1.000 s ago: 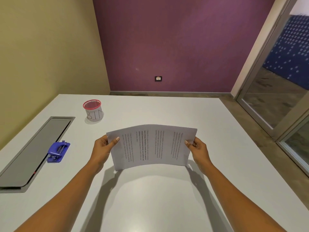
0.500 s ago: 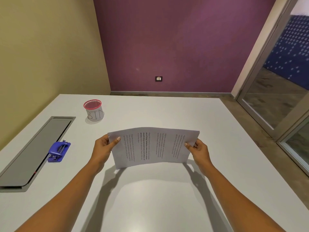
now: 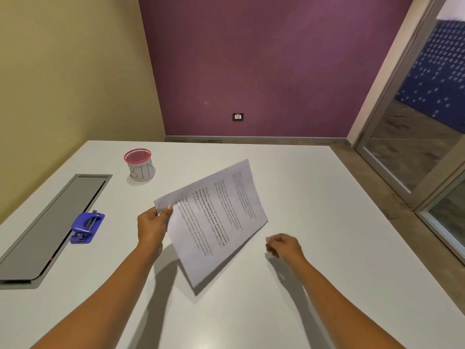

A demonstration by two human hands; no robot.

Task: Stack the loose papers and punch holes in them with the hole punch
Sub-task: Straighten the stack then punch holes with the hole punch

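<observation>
1. The left hand (image 3: 151, 226) pinches a corner of the papers (image 3: 214, 220), thumb on top, holding them tilted above the white tabletop (image 3: 314, 197).
2. The right hand (image 3: 285, 246) hangs just beside the papers, loosely curled, holding nothing.
3. The blue hole punch (image 3: 86, 227) sits at the left beside a grey panel (image 3: 47, 230).
4. A red-rimmed cup (image 3: 139, 164) stands farther back.
</observation>
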